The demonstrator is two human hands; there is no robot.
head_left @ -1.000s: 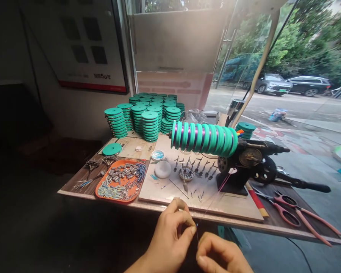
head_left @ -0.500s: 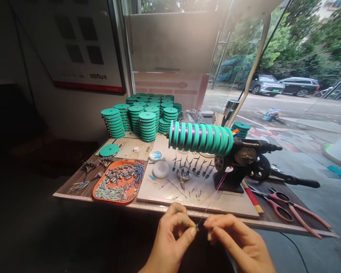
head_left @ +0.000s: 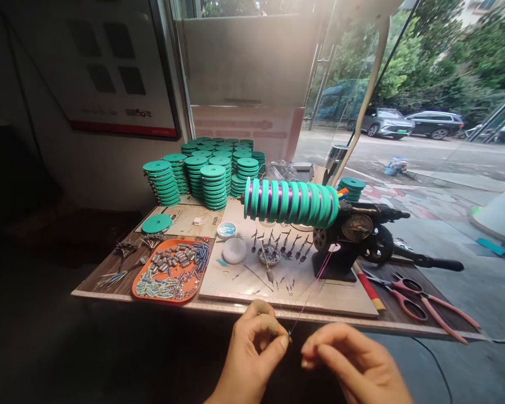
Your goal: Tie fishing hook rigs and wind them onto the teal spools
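Observation:
My left hand (head_left: 258,350) is closed in a pinch below the table's front edge, gripping a pink fishing line (head_left: 305,306) at a tiny blue piece (head_left: 290,334). From there the line runs taut up to the black hand-crank winder (head_left: 357,227). To the right of the pinch, my right hand (head_left: 349,356) has its thumb and fingertips brought together; whatever lies between them is too small to make out. On the winder's shaft sits a row of green foam spools (head_left: 292,202) wound with purple line.
An orange tray (head_left: 137,289) at left holds sinkers and small tubes. Stacked green spools (head_left: 213,188) stand behind. Small rig parts, a white round lid (head_left: 234,251) and a small bowl (head_left: 269,258) lie on the board (head_left: 336,300). Scissors (head_left: 408,300) and pink-handled pliers (head_left: 446,311) rest at right.
My right hand has drawn slightly down and away from the left fingertips, widening the gap. My left hand keeps its pinch. The whole view has shifted a little.

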